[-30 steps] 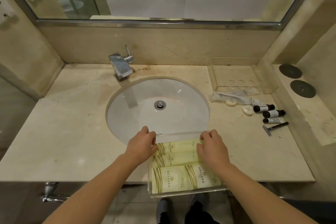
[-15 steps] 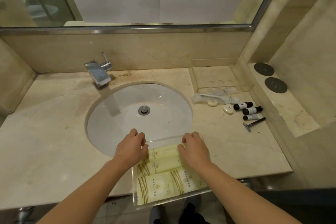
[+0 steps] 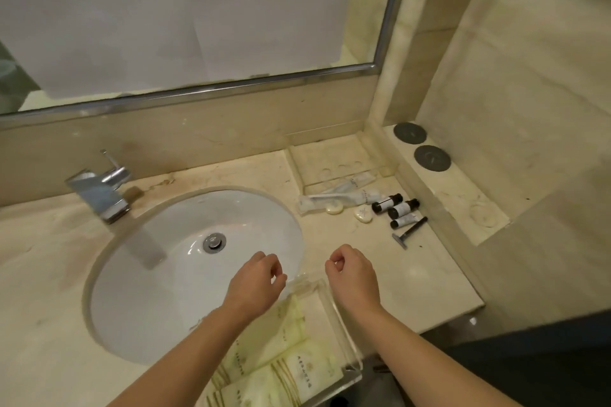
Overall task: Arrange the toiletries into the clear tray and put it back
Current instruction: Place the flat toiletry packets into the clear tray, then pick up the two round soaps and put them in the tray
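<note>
The clear tray sat at the front edge of the counter, just right of the sink, its near corner overhanging the edge. Pale yellow sachets lay flat inside it. Above its far end hovered both hands, apart from each other. The left hand had its fingers loosely curled and held nothing; the right hand was curled the same way, empty too. Farther back on the right lay loose toiletries: a wrapped toothbrush, two small soaps, three dark-capped little bottles side by side, and a razor just beside them. A second clear holder stood against the back wall.
</note>
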`<state>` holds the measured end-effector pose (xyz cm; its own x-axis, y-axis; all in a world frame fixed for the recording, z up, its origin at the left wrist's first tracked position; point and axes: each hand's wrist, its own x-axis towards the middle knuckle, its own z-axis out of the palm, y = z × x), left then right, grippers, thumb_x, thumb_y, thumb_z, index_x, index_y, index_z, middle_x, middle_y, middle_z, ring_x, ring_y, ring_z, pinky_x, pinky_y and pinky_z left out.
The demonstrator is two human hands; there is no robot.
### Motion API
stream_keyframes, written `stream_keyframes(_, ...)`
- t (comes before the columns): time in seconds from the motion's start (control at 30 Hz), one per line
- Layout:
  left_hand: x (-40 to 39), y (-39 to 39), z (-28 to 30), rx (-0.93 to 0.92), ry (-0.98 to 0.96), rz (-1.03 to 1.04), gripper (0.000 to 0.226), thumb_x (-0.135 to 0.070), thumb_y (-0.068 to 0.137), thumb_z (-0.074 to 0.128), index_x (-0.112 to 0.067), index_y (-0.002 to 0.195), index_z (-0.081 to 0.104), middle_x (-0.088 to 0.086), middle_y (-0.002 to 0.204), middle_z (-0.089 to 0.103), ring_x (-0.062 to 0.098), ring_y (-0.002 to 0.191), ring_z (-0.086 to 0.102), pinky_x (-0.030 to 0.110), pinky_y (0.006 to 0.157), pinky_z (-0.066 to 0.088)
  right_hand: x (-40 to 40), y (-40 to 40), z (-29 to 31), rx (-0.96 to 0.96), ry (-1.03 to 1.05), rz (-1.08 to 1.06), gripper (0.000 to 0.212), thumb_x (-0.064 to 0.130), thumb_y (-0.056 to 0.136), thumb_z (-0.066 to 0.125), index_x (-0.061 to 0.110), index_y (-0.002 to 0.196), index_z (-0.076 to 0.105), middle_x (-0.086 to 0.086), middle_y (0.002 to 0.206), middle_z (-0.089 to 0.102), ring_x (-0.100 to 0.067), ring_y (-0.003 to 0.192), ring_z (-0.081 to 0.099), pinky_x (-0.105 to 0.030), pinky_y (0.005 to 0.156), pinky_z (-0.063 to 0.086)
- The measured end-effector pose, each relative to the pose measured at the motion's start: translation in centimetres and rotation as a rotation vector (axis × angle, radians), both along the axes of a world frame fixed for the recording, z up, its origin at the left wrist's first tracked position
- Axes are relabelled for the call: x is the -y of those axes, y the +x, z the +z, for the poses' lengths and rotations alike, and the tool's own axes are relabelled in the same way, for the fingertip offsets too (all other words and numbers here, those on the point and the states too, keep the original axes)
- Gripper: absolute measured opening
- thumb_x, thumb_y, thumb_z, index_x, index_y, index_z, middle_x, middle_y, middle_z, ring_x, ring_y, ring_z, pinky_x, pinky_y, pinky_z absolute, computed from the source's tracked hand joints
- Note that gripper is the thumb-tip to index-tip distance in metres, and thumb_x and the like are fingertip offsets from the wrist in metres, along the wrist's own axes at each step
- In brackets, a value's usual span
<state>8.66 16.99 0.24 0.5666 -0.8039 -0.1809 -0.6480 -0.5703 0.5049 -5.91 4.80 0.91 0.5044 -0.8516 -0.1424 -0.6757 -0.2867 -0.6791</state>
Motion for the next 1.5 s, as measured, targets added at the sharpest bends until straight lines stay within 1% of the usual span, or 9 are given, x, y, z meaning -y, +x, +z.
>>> stream_keyframes(0.1,2.8,-0.3,0.1,-0.012,-0.021,-0.036,0.007,-0.030,0.090,0.054,-0.023,0.089,0.057,-0.005,0.096,0.053,0.014,0.085,0.056,0.026,0.073,0.046,1.9,-1.0,-0.5,-0.007,0.041,-0.086,0.006,0.018,0.088,0.057,0.014,0.091,0.060,0.000,0.087,0.059,-0.021,0.082,0.057,-0.037,0.074,0.050)
stream_keyframes(0.3,8.3,-0.5,-0.2,-0.055,-0.016,-0.063,0.032,-0.033,0.092,0.052,-0.020,0.119,0.060,-0.003,0.122,0.052,0.015,0.087,0.061,0.028,0.084,0.049,5.8,-2.0,-1.9,-0.031,0.107,-0.162,0.015,0.021,0.087,0.058,0.017,0.102,0.062,-0.001,0.102,0.056,-0.020,0.088,0.059,-0.034,0.078,0.049)
stream_keyframes(0.5,13.4,-0.2,-1.1,-0.095,0.017,-0.068,0.041,-0.034,0.091,0.055,-0.017,0.129,0.056,0.003,0.132,0.046,0.020,0.109,0.059,0.030,0.094,0.047,9.3,-1.4,-3.8,0.002,0.166,-0.093,0.032,0.022,0.086,0.060,0.022,0.118,0.061,0.004,0.121,0.046,-0.015,0.110,0.059,-0.035,0.094,0.049)
stream_keyframes(0.73,17.6,0.2,-3.1,-0.093,0.067,-0.122,0.034,-0.024,0.088,0.057,-0.010,0.119,0.061,0.012,0.132,0.053,0.025,0.129,0.042,0.029,0.102,0.036,12.5,-0.1,-5.2,-0.064,0.158,0.050,0.052,0.028,0.088,0.057,0.031,0.139,0.048,0.004,0.155,0.022,-0.017,0.141,0.032,-0.039,0.111,0.037)
stream_keyframes(0.87,18.7,-0.2,-3.7,-0.078,-0.004,-0.078,0.036,-0.022,0.087,0.059,-0.014,0.122,0.057,0.006,0.135,0.046,0.022,0.125,0.046,0.030,0.097,0.042,13.5,0.6,-5.6,-0.112,0.118,0.121,0.055,0.028,0.091,0.056,0.034,0.143,0.040,0.005,0.162,0.010,-0.014,0.147,0.019,-0.036,0.114,0.034)
stream_keyframes(1.03,20.0,-0.6,-3.7,-0.052,-0.047,-0.015,0.042,-0.015,0.085,0.056,-0.019,0.126,0.049,0.002,0.134,0.044,0.020,0.113,0.053,0.030,0.079,0.049,14.2,1.0,-6.0,-0.116,0.082,0.142,0.054,0.025,0.091,0.056,0.032,0.142,0.040,0.008,0.159,0.017,-0.013,0.144,0.028,-0.037,0.109,0.039)
stream_keyframes(1.17,20.9,-0.7,-3.8,-0.004,0.019,-0.016,0.051,-0.015,0.086,0.053,-0.027,0.135,0.042,0.006,0.130,0.041,0.024,0.104,0.055,0.033,0.073,0.052,14.2,1.1,-6.1,-0.093,0.013,0.120,0.040,0.024,0.088,0.059,0.032,0.127,0.051,0.011,0.135,0.037,-0.014,0.124,0.047,-0.037,0.088,0.051)
stream_keyframes(1.33,21.0,-0.6,-3.6,0.085,0.043,-0.023,0.029,-0.012,0.086,0.050,-0.019,0.114,0.049,0.005,0.112,0.045,0.022,0.091,0.049,0.036,0.069,0.053,13.9,1.3,-6.1,-0.136,0.010,0.068,0.031,0.027,0.087,0.063,0.034,0.112,0.047,0.010,0.116,0.039,-0.016,0.108,0.053,-0.033,0.077,0.049)
stream_keyframes(1.5,20.4,-0.5,-3.7,0.125,0.033,-0.116,0.023,-0.020,0.090,0.049,-0.014,0.112,0.051,0.005,0.117,0.047,0.023,0.097,0.054,0.030,0.066,0.044,13.8,1.7,-5.8,-0.174,0.066,0.051,0.034,0.027,0.086,0.064,0.031,0.115,0.047,0.006,0.114,0.051,-0.018,0.107,0.053,-0.035,0.079,0.049)
